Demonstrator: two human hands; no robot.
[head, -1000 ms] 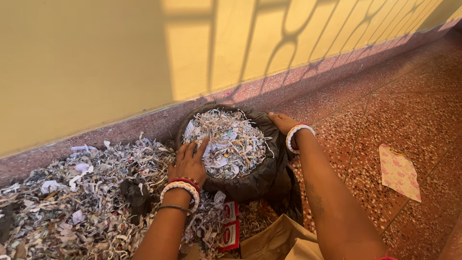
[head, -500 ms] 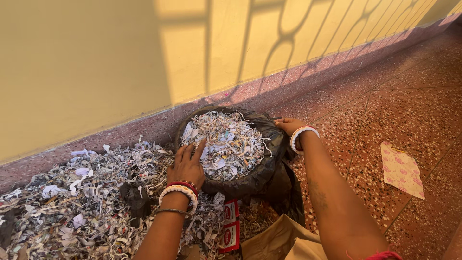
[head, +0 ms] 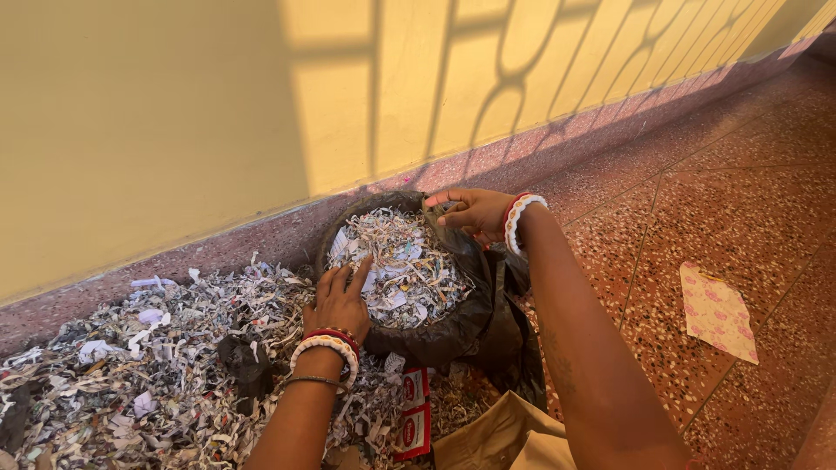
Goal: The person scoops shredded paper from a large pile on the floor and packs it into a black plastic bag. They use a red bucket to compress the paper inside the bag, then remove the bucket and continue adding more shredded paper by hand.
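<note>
Shred-filled black bag [head: 453, 326] sits between left hand [head: 340, 296] and right hand [head: 475, 211]

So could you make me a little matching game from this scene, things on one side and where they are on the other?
Things:
1. left hand
2. right hand
3. patterned paper sheet
4. loose shredded paper pile

Places:
A. flat on the red speckled floor, off to the right
B. gripping the black bag's rim
C. pressing on the shreds in the bag
D. heaped along the wall

Pairs: 1-C, 2-B, 3-A, 4-D

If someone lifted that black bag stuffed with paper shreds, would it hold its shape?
Probably not: the black bag looks thin and crumpled, so it would likely sag. The paper shreds heaped at its mouth seem light and loose and may spill.
</note>
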